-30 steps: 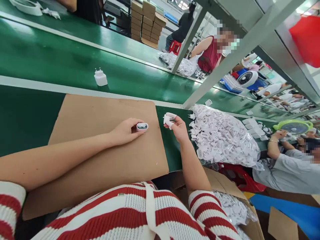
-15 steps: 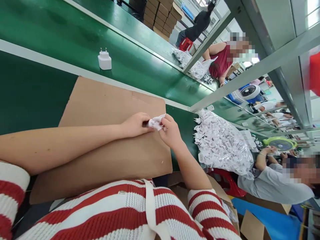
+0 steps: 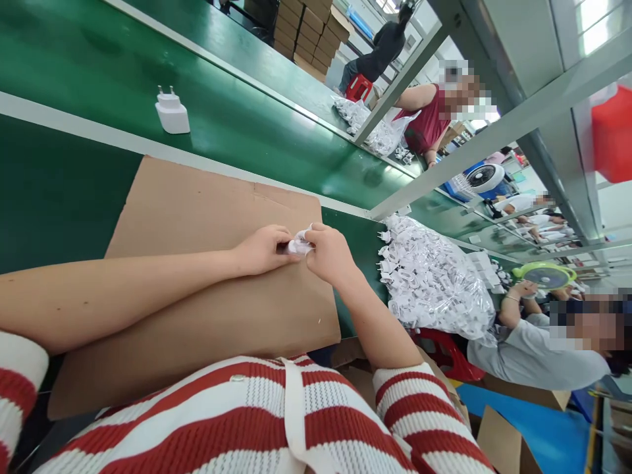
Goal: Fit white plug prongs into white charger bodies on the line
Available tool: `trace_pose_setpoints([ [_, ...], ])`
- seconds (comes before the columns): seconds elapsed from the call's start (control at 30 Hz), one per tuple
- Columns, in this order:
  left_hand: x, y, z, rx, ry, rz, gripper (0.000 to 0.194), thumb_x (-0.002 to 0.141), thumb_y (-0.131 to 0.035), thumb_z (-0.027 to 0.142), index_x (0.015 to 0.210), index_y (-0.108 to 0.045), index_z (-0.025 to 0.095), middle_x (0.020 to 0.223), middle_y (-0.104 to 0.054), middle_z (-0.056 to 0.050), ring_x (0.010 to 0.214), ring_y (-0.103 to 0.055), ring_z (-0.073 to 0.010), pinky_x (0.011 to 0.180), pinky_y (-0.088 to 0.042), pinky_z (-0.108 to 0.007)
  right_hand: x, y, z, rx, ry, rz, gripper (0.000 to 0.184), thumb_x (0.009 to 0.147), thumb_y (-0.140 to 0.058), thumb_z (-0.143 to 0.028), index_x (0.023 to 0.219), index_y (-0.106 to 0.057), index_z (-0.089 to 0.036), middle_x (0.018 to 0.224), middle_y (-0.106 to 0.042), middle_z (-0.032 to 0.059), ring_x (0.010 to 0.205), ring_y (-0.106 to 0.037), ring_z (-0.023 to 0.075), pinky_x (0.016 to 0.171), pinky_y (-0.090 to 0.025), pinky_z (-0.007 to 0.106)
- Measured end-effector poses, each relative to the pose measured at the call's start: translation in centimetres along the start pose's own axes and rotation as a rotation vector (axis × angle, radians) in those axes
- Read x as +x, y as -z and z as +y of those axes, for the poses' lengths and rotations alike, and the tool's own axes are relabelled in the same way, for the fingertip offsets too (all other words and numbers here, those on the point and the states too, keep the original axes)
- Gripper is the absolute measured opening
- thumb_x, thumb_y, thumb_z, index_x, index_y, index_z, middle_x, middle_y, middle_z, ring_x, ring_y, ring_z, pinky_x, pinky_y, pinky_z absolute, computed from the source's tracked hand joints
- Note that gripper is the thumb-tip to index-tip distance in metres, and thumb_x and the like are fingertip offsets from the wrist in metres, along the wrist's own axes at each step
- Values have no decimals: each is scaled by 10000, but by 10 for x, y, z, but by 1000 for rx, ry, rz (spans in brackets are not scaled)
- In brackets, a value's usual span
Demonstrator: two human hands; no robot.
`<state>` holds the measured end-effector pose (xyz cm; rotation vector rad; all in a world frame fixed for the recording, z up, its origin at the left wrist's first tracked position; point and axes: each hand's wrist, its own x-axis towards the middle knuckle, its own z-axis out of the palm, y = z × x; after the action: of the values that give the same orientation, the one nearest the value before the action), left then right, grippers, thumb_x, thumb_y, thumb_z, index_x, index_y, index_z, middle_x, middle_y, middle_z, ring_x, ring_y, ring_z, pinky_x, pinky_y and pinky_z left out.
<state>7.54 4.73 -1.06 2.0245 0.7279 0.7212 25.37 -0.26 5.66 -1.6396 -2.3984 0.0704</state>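
Observation:
Over the cardboard sheet, my left hand is closed around a white charger housing, which its fingers mostly hide. My right hand meets it from the other side, its fingers pinched on a white plug part at the housing's open end. White finger covers on the right fingertips show between the hands; how far the two pieces fit together is hidden. Beyond the sheet, a white two-pin charger stands on the green belt, pins up.
A clear bag heaped with white plug parts lies right of my right arm. A grey metal post slants up behind it. A co-worker in grey sits at the right, by a green fan. Cardboard boxes stand below.
My right hand has come left with the plug part and met the housing in my left hand. The charger on the belt has shifted left in view as the camera turned.

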Motion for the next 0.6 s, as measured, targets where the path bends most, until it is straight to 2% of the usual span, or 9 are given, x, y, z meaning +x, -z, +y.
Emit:
trace_pose_setpoints([
  [0.07,0,-1,0,13,9,4,391,841,-658,567,865,-737,185,924,-670,-79,889,-624,-255,776,-478,-356,2,1,-1,-6,-19,-30,183,668,-549,-29,627,-517,-204,688,-423,-2,603,-397,136,526,-220,282],
  [0.17,-1,-3,-4,14,27,31,410,832,-669,585,878,-731,182,919,-672,-80,894,-625,-258,756,-479,-353,-2,-2,-3,-25,-68,-6,193,668,-552,-13,626,-516,-198,705,-435,1,638,-432,136,537,-228,278],
  [0.3,-1,-5,-7,50,15,59,403,837,-677,582,876,-718,183,907,-681,-69,915,-623,-261,795,-480,-358,-7,-5,-3,-42,-106,2,150,734,-564,-52,697,-582,-196,790,-493,7,657,-457,126,538,-215,278],
  [0.4,1,-1,-3,57,-2,-1,397,871,-647,580,872,-719,190,938,-691,-60,934,-628,-256,857,-481,-357,-3,-2,0,-9,-69,-55,118,766,-592,-100,782,-652,-200,827,-523,2,672,-469,125,540,-204,283],
  [0.47,2,3,1,45,36,-31,409,879,-645,583,955,-715,188,998,-698,-61,935,-636,-254,867,-490,-352,1,0,2,73,-71,-53,140,753,-614,-110,836,-685,-197,841,-543,-2,692,-485,125,547,-228,274],
  [0.53,3,6,5,37,65,-32,467,880,-657,576,1138,-674,186,1103,-701,-70,974,-643,-264,882,-500,-352,4,-2,5,176,-103,4,175,738,-622,-99,868,-702,-185,864,-570,-2,721,-510,123,568,-276,256],
  [0.6,3,9,4,93,54,-33,497,897,-639,567,1219,-636,189,1147,-701,-81,1022,-635,-284,904,-498,-364,5,-7,9,296,-137,58,180,739,-639,-89,885,-710,-168,885,-604,2,740,-540,118,601,-333,238],
])
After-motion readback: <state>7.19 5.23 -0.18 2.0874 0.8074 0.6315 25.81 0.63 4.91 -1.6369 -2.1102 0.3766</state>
